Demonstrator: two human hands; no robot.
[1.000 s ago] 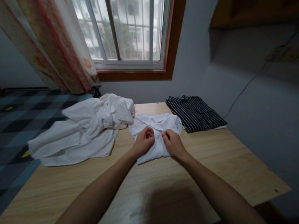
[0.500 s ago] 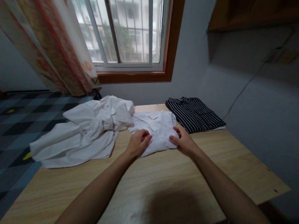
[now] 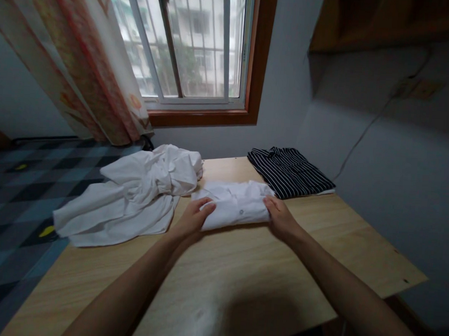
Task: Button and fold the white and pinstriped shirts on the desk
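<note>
A white shirt (image 3: 237,205), folded into a flat bundle with one button showing, is between my two hands. My left hand (image 3: 195,214) grips its left end, thumb on top and the other fingers hidden beneath. At the right end, my right hand (image 3: 280,216) holds the edge with its thumb on the cloth. The shirt's near edge looks slightly raised off the wooden table (image 3: 218,278). Left of it lies a crumpled white garment (image 3: 144,194). A folded black-and-white striped shirt (image 3: 292,171) rests at the back right, on top of something white.
Beyond the table's left side is a surface with a dark checked cover (image 3: 12,202). A window (image 3: 193,51) and a patterned curtain (image 3: 90,70) are at the back. A cable (image 3: 357,140) runs down the right wall, below a wooden shelf (image 3: 389,36).
Both hands have moved apart to the ends of the white shirt and taken hold of it. The shirt now appears shorter from front to back, with a button showing.
</note>
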